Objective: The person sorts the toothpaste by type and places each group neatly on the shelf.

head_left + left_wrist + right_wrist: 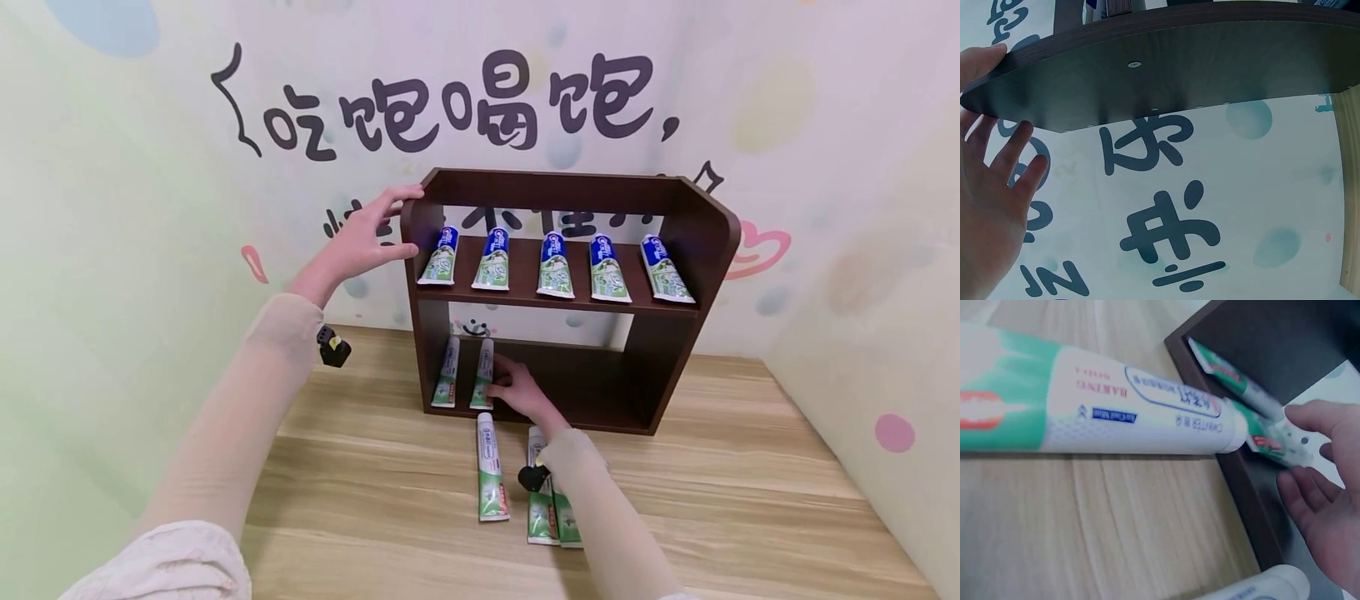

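Left hand: up at the top of the left side panel of the dark shelf unit, fingers spread, thumb at the front edge, other fingers toward the back edge; holds the panel between them.

Right hand: in the lower compartment, thumb and fingers either side of the second green-and-white tube. Contact visible; can't tell if it's pinching or just touching, right wrist view is blurred there.

That tube lies on the lower deck, green end to the front, just right of the first green-and-white tube, same orientation.

Out front, on the wood-grain table: one loose tube, cap toward the unit. Right of it, a pair of matching tubes side by side, partly hidden by the right forearm.

Upper deck: row of five blue-and-green tubes, spaced apart, blue ends to the back.

Behind: pale wall with big dark lettering.
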Demonstrator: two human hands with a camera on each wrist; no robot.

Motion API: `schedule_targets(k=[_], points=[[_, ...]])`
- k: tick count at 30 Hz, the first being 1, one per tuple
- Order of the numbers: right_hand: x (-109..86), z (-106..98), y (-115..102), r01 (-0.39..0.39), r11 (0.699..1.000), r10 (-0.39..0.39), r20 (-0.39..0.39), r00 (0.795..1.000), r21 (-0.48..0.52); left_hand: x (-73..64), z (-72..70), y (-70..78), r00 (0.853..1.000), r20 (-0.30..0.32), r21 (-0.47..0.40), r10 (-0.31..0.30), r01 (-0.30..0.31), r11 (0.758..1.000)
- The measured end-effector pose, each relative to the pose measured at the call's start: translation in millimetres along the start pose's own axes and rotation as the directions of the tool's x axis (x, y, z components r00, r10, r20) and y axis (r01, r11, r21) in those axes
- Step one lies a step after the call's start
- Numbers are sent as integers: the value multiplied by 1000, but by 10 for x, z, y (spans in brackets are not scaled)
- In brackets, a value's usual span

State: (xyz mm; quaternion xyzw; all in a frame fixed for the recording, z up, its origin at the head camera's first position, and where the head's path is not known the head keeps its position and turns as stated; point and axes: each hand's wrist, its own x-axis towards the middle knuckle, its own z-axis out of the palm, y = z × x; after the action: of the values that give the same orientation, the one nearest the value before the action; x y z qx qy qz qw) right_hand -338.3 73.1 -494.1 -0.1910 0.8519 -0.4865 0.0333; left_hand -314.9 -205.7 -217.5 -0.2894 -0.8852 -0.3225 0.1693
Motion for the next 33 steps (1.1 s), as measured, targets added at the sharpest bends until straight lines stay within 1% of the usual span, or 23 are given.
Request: schedule_targets(k=[5, 8, 12, 17, 22, 25, 29, 33], points=[[-144, -86, -87, 18, 999, -21, -86, 996, -27, 7, -11, -10, 1000, -5, -6, 3, -3, 1000], [-267, -124, -142, 30, 999, -35, -145, 989, -34, 6, -12, -15, 1000, -5, -11, 2, -2, 1000], [-439, -172, -215, 73, 997, -76, -198, 977, -22, 5, -3, -20, 1000, -3, -19, 2, -2, 1000], [-636, -243, -297, 91, 996, -90, -224, 970, -4, 2, 7, -29, 1000, -5, -25, 1, -1, 1000], [-833, -318, -407, 56, 998, -51, -238, 970, 14, -1, 14, -32, 1000, -6, -29, 3, -3, 1000], [-941, -352, -456, 54, 998, -50, -252, 967, 10, -5, 18, -24, 1000, -5, -28, 3, -3, 1000], [-1070, -383, -483, 60, 998, -57, -264, 963, 2, -13, 18, -19, 1000, -6, -24, 3, -4, 1000], [-1194, -405, -471, 57, 998, -53, -258, 965, 9, -19, 10, -11, 1000, -8, -21, 4, -4, 1000]])
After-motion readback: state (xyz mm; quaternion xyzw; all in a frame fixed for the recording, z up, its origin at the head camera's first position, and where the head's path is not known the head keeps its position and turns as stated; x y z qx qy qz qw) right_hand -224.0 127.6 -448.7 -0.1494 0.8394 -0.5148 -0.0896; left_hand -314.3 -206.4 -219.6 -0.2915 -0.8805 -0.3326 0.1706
